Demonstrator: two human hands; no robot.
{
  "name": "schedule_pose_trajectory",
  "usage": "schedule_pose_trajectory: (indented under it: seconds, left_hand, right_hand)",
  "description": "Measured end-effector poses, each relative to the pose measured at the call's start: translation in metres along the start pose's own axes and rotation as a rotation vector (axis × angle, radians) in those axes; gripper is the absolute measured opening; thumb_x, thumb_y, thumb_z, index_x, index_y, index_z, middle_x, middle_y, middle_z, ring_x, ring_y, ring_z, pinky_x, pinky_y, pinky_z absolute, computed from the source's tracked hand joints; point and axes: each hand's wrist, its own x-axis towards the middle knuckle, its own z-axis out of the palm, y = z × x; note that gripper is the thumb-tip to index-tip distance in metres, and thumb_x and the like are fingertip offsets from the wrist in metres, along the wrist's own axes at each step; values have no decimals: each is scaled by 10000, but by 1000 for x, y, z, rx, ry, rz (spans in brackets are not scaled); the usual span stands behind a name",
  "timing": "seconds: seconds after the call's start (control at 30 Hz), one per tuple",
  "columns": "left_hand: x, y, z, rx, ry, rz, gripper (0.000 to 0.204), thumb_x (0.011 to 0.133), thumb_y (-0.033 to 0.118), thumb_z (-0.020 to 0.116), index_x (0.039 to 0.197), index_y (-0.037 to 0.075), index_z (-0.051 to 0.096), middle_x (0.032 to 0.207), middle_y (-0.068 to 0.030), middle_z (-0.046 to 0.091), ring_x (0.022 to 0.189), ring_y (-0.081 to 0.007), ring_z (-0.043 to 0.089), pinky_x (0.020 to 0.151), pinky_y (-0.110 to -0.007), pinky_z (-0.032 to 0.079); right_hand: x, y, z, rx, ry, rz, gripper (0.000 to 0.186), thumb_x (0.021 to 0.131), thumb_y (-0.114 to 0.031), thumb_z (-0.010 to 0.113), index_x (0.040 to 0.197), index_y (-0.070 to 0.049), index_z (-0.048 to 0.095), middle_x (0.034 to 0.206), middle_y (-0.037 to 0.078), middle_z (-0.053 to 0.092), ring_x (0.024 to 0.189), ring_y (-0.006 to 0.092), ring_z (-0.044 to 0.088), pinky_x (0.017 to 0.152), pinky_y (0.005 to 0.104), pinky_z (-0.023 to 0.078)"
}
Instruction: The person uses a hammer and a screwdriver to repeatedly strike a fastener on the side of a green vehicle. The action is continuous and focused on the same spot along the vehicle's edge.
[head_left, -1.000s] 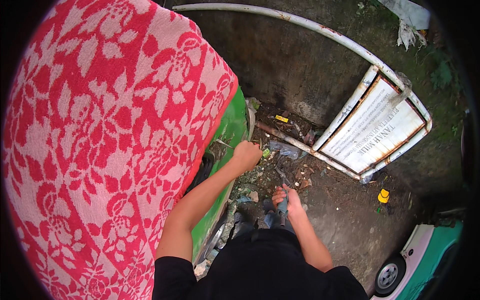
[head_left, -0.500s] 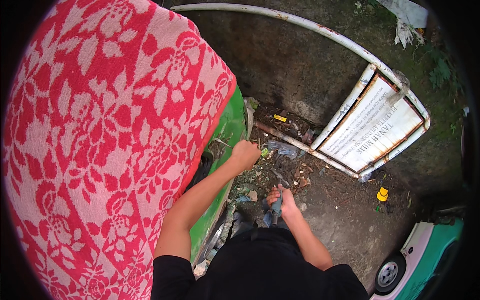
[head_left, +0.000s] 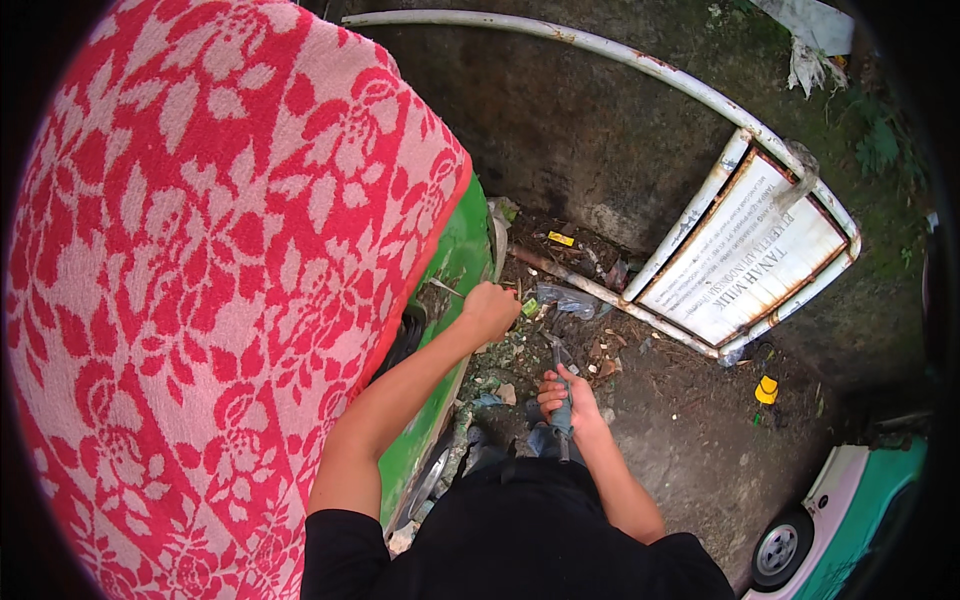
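Observation:
My left hand is closed on a thin pale metal tool, whose end reaches the dirty, scuffed green body panel beside it. Lower and to the right, my right hand is closed around a tool with a grey-blue handle and a metal head, held over the littered ground away from the panel. A red and pink floral cloth drapes over the green vehicle along the left.
A bent, rusty white pipe frame with a white sign board lies against the dark mossy wall. Dirt, plastic scraps and yellow pieces litter the ground. A pink and teal vehicle with a wheel is at lower right.
My right hand and its tool have shifted very slightly. My left hand stays at the green panel with the thin tool; little else differs.

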Motion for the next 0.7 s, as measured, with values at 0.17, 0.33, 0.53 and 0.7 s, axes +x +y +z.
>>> schedule_pose_trajectory:
  seconds: [0.17, 0.33, 0.53, 0.7]
  left_hand:
    - [-1, 1, -7, -9, 27, 16, 121, 660, 162, 714, 757, 91, 721, 805, -111, 707, 784, -265, 706, 665, -370, 545]
    - [2, 1, -2, 34, -34, -32, 181, 650, 211, 778, 802, 121, 739, 889, -76, 723, 811, -227, 708, 700, -335, 546]
    - [1, -1, 1, -7, 31, 8, 117, 652, 164, 720, 751, 101, 721, 793, -107, 707, 759, -261, 706, 649, -366, 546]
    - [3, 0, 1, -1, 24, -4, 118, 656, 167, 721, 754, 101, 720, 810, -104, 708, 768, -264, 705, 655, -366, 545]
  right_hand:
    - [16, -10, -10, 100, 239, -150, 366, 996, -332, 427, 755, -65, 495, 580, -28, 436, 483, 75, 426, 444, 250, 366]
    - [3, -6, -3, 29, 54, 13, 351, 993, -332, 436, 765, -71, 491, 578, -33, 429, 479, 76, 419, 436, 251, 356]
    - [7, -4, -8, -83, -47, 155, 348, 996, -325, 430, 767, -68, 482, 586, -35, 424, 479, 68, 416, 438, 242, 360]
    - [10, -12, -21, 181, 270, -107, 344, 988, -312, 437, 751, -67, 479, 588, -38, 426, 483, 71, 424, 448, 239, 368]
